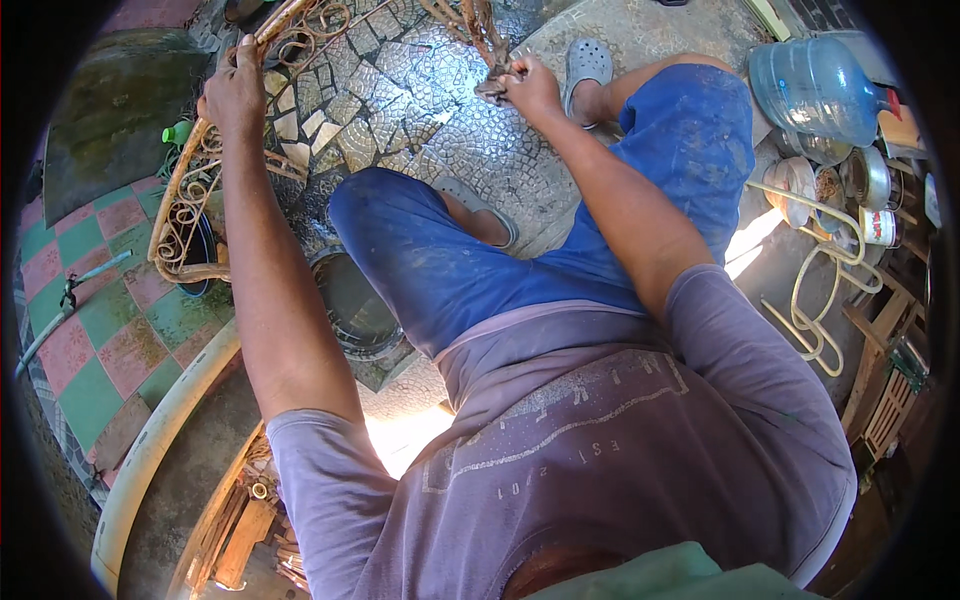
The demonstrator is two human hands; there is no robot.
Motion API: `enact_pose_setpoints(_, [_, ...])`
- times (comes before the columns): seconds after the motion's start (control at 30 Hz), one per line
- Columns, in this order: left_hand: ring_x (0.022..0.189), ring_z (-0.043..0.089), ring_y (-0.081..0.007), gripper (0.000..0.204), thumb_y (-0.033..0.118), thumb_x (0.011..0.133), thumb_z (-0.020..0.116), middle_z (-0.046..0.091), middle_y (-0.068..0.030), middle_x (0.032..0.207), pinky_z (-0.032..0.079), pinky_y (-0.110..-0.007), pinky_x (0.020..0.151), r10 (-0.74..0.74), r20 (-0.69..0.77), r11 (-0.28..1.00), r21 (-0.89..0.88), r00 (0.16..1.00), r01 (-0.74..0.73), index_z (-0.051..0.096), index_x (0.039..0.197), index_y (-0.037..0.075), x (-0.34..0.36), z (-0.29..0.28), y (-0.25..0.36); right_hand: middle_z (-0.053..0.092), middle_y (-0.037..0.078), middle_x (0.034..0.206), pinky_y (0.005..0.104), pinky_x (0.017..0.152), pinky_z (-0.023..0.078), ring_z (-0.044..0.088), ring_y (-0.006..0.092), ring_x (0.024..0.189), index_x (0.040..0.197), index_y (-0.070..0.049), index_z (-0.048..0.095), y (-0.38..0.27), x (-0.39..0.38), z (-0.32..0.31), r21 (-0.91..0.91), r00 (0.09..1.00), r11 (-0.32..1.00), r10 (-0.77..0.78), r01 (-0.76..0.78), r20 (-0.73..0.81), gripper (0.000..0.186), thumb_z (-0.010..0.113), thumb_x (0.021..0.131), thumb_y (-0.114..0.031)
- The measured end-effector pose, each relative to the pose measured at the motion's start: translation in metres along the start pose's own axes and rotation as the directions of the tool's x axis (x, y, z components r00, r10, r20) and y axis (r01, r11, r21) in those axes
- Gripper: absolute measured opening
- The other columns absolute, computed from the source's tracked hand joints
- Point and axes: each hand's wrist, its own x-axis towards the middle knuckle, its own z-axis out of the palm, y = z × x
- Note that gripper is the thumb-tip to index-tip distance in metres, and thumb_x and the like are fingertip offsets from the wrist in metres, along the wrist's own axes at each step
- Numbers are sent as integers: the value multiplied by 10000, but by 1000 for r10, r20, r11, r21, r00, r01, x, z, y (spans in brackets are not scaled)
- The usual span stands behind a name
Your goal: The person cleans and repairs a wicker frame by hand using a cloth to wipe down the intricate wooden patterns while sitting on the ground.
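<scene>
My left hand (236, 92) is closed around the bent pole of a tan rattan furniture frame (163, 235) with curled scrollwork, at the upper left. Farther right, the fingers of my right hand (532, 90) pinch a small crumpled grey-brown piece (492, 93), which looks like a rag. It lies against the lower end of wet-looking brown rattan poles (480, 28) that come in from the top edge. How the poles join the frame is out of view.
Wet mosaic stone paving (385, 85) lies beneath the frame. A round dark basin (360, 305) stands by my left knee. At right are a blue water jug (815, 92), several tins and jars (865, 177), and a bent cream tube rack (825, 290). A pale curved pipe (165, 435) runs lower left.
</scene>
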Motion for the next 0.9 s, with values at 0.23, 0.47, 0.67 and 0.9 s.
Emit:
enact_pose_setpoints(0.23, [1192, 622, -393, 627, 661, 973, 392, 723, -208, 1157, 284, -531, 1084, 20, -6, 1000, -23, 1000, -20, 729, 1237, 203, 5, 4, 1, 729, 169, 961, 400, 815, 548, 714, 328, 888, 1008, -25, 672, -9, 6, 7, 165, 989, 979, -104, 120, -105, 275, 788, 813, -180])
enact_pose_setpoints(0.47, [1227, 602, -338, 690, 697, 953, 421, 719, -170, 1184, 259, -464, 1122, 16, 30, 999, -32, 999, -15, 694, 1288, 159, 29, 5, -5, 719, 87, 915, 345, 659, 569, 694, 169, 755, 951, -32, 670, 111, 2, 0, -211, 940, 916, 335, -341, -63, 242, 801, 777, -138])
enact_pose_setpoints(0.67, [1130, 651, -313, 667, 683, 955, 435, 738, -164, 1090, 263, -455, 1116, -3, 9, 999, -34, 1000, 4, 695, 1291, 168, 9, 5, -9, 681, 82, 963, 332, 610, 578, 706, 202, 780, 1022, -1, 626, 65, -15, 16, 390, 770, 686, 629, -615, 108, 231, 706, 807, -23])
enact_pose_setpoints(0.9, [1175, 640, -287, 665, 699, 945, 446, 730, -143, 1162, 269, -396, 1120, -59, 44, 994, -91, 997, 63, 694, 1298, 194, 23, 8, -3, 670, 64, 917, 271, 583, 556, 668, 138, 743, 1038, -6, 633, 52, -3, 29, 311, 937, 893, 348, -325, -21, 243, 735, 818, -22])
